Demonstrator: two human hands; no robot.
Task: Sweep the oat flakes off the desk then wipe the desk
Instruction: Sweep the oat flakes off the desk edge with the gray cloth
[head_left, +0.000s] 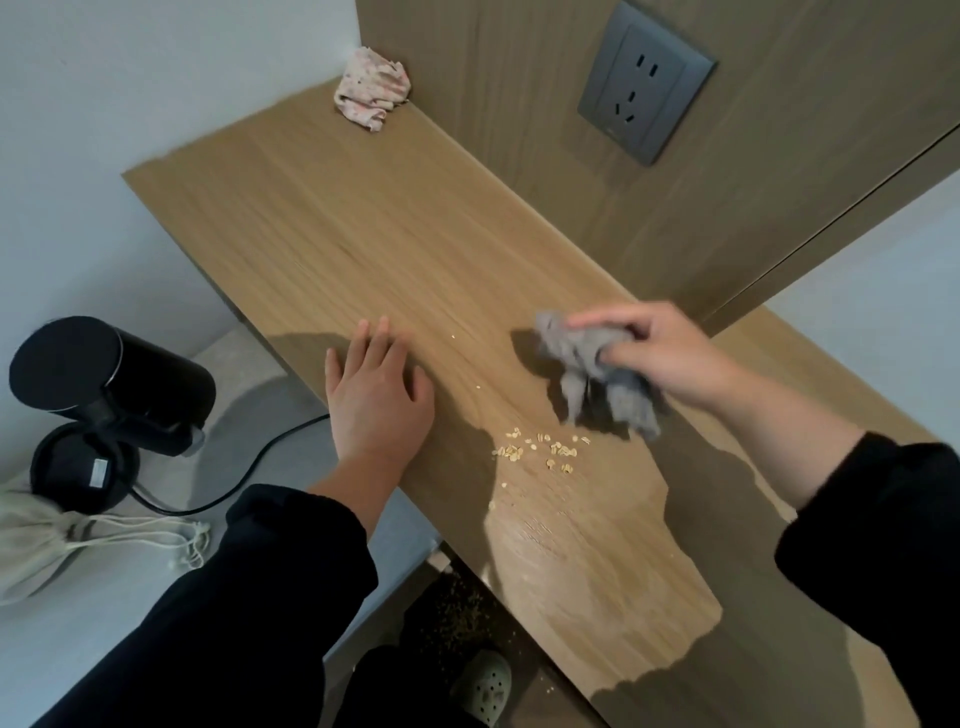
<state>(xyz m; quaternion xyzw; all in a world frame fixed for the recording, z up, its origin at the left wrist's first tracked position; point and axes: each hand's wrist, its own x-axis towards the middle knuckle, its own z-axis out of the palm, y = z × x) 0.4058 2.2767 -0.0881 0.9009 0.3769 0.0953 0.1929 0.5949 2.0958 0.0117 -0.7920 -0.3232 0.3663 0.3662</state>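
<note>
Several oat flakes (540, 449) are lying in a loose cluster near the front edge of the desk (363, 218), with a few strays sitting apart from them. My right hand (670, 358) is gripping a crumpled grey cloth (597, 374), its fingers (613, 317) curling round the upper part. The rest is hanging blurred just behind the cluster, and I cannot tell whether it is touching the wood. My left hand (376, 395) is resting flat at the desk's edge, fingers straight and slightly apart, holding nothing. A pink-patterned rag (373, 88) is sitting bunched in the far corner, left of a grey wall socket (647, 83). Down on the floor (291, 431), a black corded appliance (104, 374) is standing beside a pale drawstring bag (41, 540), and more flakes are lying below the desk edge near my shoe (483, 686).
</note>
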